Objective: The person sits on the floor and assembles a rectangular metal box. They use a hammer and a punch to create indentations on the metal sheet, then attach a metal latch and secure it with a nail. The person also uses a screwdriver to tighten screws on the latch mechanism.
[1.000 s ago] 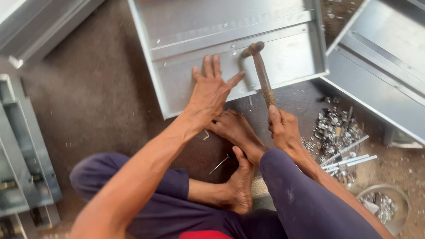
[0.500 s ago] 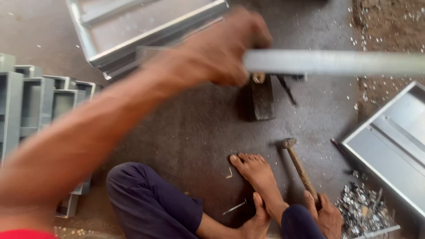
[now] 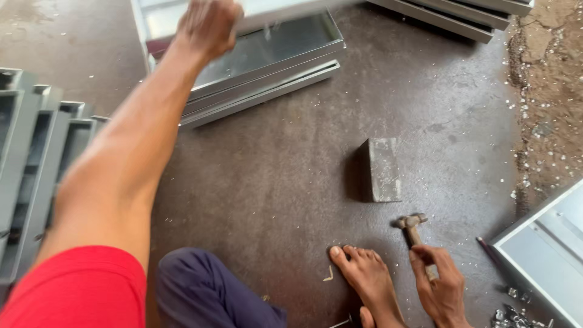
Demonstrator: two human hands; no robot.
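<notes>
Nearest, the right hand (image 3: 442, 285) rests low beside a bare foot (image 3: 367, 279), fingers wrapped round the handle of a hammer (image 3: 415, 229) whose head lies on the floor (image 3: 291, 182); a metal block (image 3: 381, 169) stands just beyond; farther off, the left hand (image 3: 209, 25) stretches out, fingers closed on the rim of a sheet-metal tray (image 3: 285, 9) above stacked trays (image 3: 267, 61), their shallow insides showing bare.

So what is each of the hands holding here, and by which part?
The right hand grips a hammer by its handle, head resting on the floor. The left hand grasps the edge of a grey metal tray, blurred.
</notes>
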